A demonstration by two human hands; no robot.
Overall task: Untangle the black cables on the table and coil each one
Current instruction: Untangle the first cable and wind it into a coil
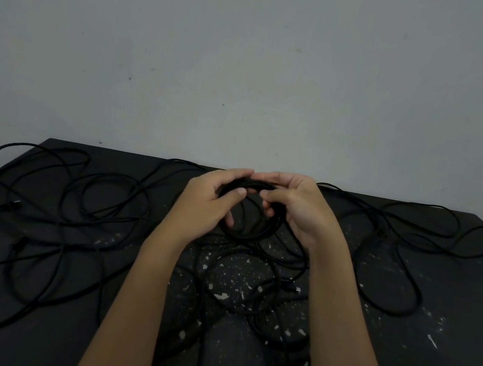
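Gripping a small black coil (pixel 246 231) from both sides, held it just above the dark, paint-flecked counter (pixel 453 311). Curled the left hand (pixel 209 201) round its left edge, thumb on top; pinched its upper right with the right hand (pixel 301 212). Saw more black cables (pixel 71 221) sprawled in tangled loops across the counter, left, right and beneath the forearms.

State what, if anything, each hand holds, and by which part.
Both hold one small coil of black cable: the left hand grips its upper left side, the right hand pinches its upper right side.
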